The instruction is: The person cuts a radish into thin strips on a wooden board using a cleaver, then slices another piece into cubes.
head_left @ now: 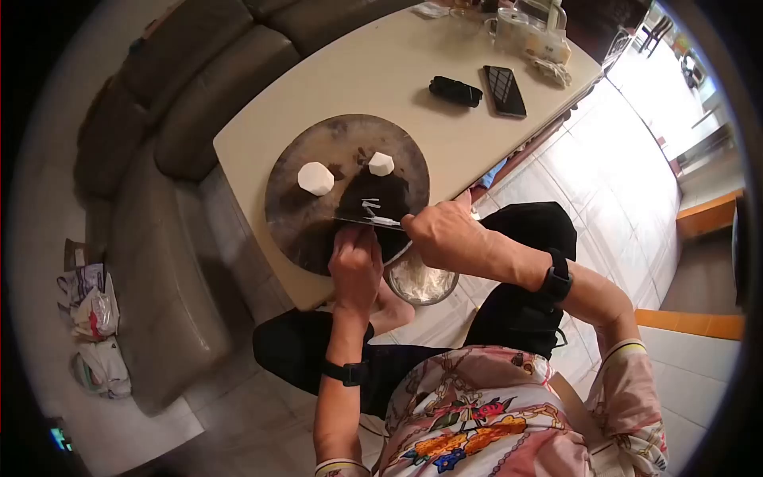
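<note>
My right hand point(445, 230) is closed around the handle end of a knife point(355, 221), whose thin blade reaches left across the round cutting board point(290, 230). My left hand point(354, 258) lies on the board right behind the blade with its fingers curled down; what they press on is hidden. Thin white strips point(370, 205) lie just beyond the blade, and more sit along it. Two pale peeled chunks, perhaps of a root vegetable, rest farther back: a larger white chunk point(315, 179) on the left and a smaller white chunk point(381, 164) on the right.
Below the table edge, between my legs, stands a bowl point(421, 280) of white shreds. A phone point(505, 91) and a black case point(455, 91) lie on the table point(362, 71) at the far right. A sofa point(171, 278) runs along the left.
</note>
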Motion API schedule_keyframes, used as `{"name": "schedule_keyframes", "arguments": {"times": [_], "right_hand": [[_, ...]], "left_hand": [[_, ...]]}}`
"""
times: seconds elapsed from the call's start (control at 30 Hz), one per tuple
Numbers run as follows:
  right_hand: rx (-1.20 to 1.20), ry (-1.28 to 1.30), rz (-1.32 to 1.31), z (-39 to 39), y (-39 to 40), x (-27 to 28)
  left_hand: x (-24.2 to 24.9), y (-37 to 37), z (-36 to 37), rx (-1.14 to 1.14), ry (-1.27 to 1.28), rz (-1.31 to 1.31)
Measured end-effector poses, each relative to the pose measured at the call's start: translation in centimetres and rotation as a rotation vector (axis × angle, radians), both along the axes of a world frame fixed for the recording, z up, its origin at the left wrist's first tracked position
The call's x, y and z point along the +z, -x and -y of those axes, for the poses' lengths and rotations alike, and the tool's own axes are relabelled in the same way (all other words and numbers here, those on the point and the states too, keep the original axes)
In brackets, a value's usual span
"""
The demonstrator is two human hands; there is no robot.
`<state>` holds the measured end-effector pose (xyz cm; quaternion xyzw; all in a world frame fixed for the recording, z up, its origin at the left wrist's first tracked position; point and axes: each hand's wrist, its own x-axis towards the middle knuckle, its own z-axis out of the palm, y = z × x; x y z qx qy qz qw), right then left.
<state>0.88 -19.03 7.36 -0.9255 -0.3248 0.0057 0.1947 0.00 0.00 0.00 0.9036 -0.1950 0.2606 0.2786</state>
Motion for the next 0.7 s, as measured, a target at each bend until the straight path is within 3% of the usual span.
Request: {"name": "schedule_keyframes", "arguments": {"times": [0.47, 0.7], "right_hand": [[0.076, -0.064, 0.106, -2.1, -0.5, -1.7], [0.029, 0.047, 0.136, -2.2, 0.2, -1.3]], "left_hand": [[0.0, 0.5, -0.9, -0.037, -0.080, -0.102], [-0.2, 0.4, -1.0, -0.050, -0.111, -0.060]]}}
